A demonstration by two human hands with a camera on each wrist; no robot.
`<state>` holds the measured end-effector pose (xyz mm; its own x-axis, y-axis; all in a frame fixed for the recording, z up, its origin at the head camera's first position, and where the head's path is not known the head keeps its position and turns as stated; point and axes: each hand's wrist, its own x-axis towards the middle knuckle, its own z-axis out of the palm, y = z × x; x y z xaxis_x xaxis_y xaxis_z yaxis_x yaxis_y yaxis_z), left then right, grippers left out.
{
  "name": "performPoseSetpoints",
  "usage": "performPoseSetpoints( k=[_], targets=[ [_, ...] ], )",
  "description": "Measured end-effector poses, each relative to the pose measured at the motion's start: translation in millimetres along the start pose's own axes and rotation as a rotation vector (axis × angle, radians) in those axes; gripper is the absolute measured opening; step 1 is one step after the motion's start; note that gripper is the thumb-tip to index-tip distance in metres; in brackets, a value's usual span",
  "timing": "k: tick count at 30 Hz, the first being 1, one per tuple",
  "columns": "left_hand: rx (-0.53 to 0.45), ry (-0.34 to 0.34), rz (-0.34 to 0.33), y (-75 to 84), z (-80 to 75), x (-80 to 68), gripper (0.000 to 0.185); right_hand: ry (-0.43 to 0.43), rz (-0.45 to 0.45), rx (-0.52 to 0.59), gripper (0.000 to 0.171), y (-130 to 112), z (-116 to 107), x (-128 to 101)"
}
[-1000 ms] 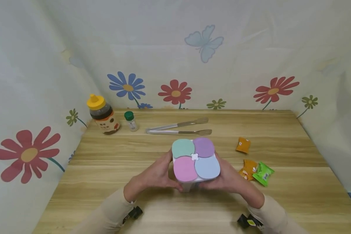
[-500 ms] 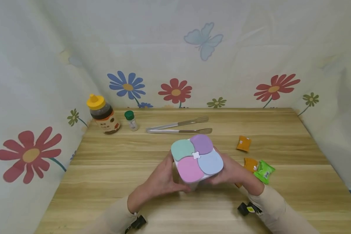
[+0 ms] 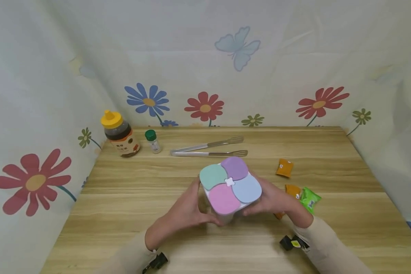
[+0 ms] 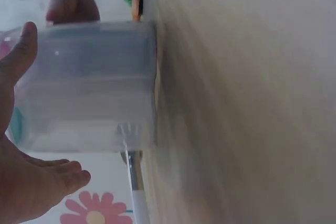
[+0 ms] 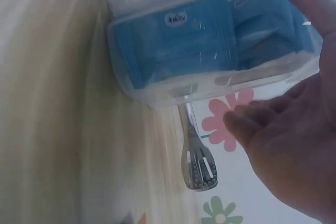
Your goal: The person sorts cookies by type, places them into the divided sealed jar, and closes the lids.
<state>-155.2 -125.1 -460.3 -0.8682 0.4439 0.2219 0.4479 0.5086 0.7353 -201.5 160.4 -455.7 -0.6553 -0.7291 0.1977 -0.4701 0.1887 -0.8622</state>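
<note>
A clear square container point(image 3: 230, 184) with four pastel lids, green, purple, pink and blue, stands on the wooden table point(image 3: 123, 198). My left hand point(image 3: 183, 211) grips its left and near side, thumb at the front. On its right side, my right hand point(image 3: 273, 199) holds it. In the left wrist view the container point(image 4: 89, 82) sits between my thumb point(image 4: 20, 48) and fingers point(image 4: 47, 182). The right wrist view shows blue packets inside the container point(image 5: 205, 40), with my right hand point(image 5: 294, 171) beside it.
Metal tongs point(image 3: 209, 149) lie just behind the container. At the back left stand a yellow-capped honey bottle point(image 3: 120, 134) and a small green-capped bottle point(image 3: 152, 141). Orange packets point(image 3: 284, 168) and a green packet point(image 3: 309, 199) lie to the right. Flowered cloth walls close three sides.
The container has turned slightly clockwise and shifted a little to the right between my hands. Both hands have followed it, the right one moving further along its side.
</note>
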Motion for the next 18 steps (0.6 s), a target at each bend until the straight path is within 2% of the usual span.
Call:
performPoseSetpoints(
  k=[4, 7, 11, 14, 18],
  targets=[
    [0.023, -0.056, -0.012, -9.6, -14.5, 8.8, 0.127, 0.089, 0.097, -0.094, 0.129, -6.2, 10.4, -11.6],
    [0.005, -0.127, 0.051, -18.7, -23.0, 17.9, 0.129, 0.169, 0.162, -0.162, 0.128, -12.1, 23.3, -19.5],
    [-0.056, -0.210, 0.142, -28.0, -27.1, 28.8, 0.129, 0.261, 0.233, -0.185, 0.117, -18.1, 39.6, -24.2],
    [-0.125, -0.237, 0.149, -31.1, -23.8, 31.6, 0.121, 0.307, 0.277, -0.218, 0.106, -19.7, 46.4, -24.0],
    [-0.265, -0.228, 0.142, -31.9, -14.7, 30.7, 0.111, 0.326, 0.270, -0.221, 0.090, -18.4, 45.4, -21.2]
  ],
)
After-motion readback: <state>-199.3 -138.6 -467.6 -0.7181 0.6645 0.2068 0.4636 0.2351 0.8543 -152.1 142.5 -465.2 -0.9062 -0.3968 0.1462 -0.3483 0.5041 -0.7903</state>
